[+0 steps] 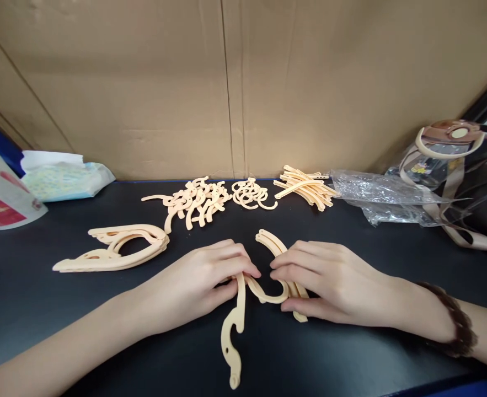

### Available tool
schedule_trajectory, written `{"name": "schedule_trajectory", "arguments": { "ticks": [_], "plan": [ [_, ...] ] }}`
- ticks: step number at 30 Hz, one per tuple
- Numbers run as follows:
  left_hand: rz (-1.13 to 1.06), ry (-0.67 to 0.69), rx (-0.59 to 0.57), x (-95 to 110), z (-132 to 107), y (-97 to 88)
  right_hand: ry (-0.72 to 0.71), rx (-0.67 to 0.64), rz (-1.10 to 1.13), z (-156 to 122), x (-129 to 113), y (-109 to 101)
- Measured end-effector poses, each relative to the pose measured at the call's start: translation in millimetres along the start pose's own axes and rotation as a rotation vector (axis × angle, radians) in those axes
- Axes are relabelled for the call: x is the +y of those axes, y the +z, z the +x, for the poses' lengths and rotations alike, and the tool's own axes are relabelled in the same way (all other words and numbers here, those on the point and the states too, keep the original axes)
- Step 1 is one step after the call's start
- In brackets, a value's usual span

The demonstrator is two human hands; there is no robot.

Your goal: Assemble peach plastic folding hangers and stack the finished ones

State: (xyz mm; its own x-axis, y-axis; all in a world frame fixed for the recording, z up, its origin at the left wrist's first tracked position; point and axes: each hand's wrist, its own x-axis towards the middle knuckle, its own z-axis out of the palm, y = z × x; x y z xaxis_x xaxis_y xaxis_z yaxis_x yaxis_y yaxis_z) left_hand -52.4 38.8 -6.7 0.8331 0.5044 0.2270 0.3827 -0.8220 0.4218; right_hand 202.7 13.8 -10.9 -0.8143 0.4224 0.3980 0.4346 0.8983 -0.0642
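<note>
My left hand (202, 281) and my right hand (330, 281) meet over the middle of the black table (28, 298), fingertips almost touching. Between them lies a set of cream plastic hanger parts (268, 295). The left fingers are closed on a long curved arm piece (233, 331) that runs toward me. The right fingers are pinched on a hook-shaped piece and curved arms (273, 242) that stick out behind the hand. A dark beaded bracelet (454, 325) sits on my right wrist.
A stack of folded hangers (114, 251) lies at the left. Piles of small cream parts (197, 201), hooks (251, 194) and straight strips (305, 187) line the back. Clear plastic bag (375, 196), a water bottle (445, 149) at right; tissue pack (61, 176) and pouch (3, 198) at left. Cardboard wall (226, 82) behind.
</note>
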Motion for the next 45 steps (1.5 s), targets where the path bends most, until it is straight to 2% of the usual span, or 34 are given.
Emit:
{"name": "schedule_trajectory", "arguments": {
  "ticks": [3,9,12,16,20,26,29,33,36,43,45],
  "plan": [
    [0.011,-0.018,0.036,1.7,0.4,3.2,-0.039,0.09,-0.025,-1.4,-3.3,1.0],
    [0.132,-0.084,0.035,0.2,0.0,7.2,0.145,0.333,0.178,-3.0,-1.7,-8.4],
    [0.211,-0.084,-0.006,-3.6,0.2,8.0,0.326,0.439,0.347,-3.5,4.1,-8.7],
    [0.213,-0.064,-0.012,-6.1,0.7,7.2,0.599,0.505,0.721,-2.0,17.8,-1.8],
    [0.22,-0.083,0.023,-7.3,0.7,5.8,0.713,0.511,0.996,0.4,32.1,4.7],
    [0.234,-0.092,0.056,-11.6,2.2,7.1,0.749,0.402,1.158,0.7,36.3,8.8],
    [0.24,-0.085,0.076,-13.0,2.5,7.8,0.798,0.343,1.146,0.9,34.8,9.2],
    [0.247,-0.067,0.079,-13.7,1.4,5.9,0.839,0.341,1.171,1.6,34.2,7.1],
    [0.246,-0.051,0.116,-14.5,1.2,3.3,0.832,0.351,1.185,2.5,34.0,5.3],
    [0.23,-0.117,0.191,-14.3,3.8,5.5,0.801,0.311,1.174,2.8,29.4,5.3],
    [0.212,-0.115,0.246,-12.4,3.8,5.6,0.789,0.357,1.126,2.0,29.9,6.6]
  ]
}}
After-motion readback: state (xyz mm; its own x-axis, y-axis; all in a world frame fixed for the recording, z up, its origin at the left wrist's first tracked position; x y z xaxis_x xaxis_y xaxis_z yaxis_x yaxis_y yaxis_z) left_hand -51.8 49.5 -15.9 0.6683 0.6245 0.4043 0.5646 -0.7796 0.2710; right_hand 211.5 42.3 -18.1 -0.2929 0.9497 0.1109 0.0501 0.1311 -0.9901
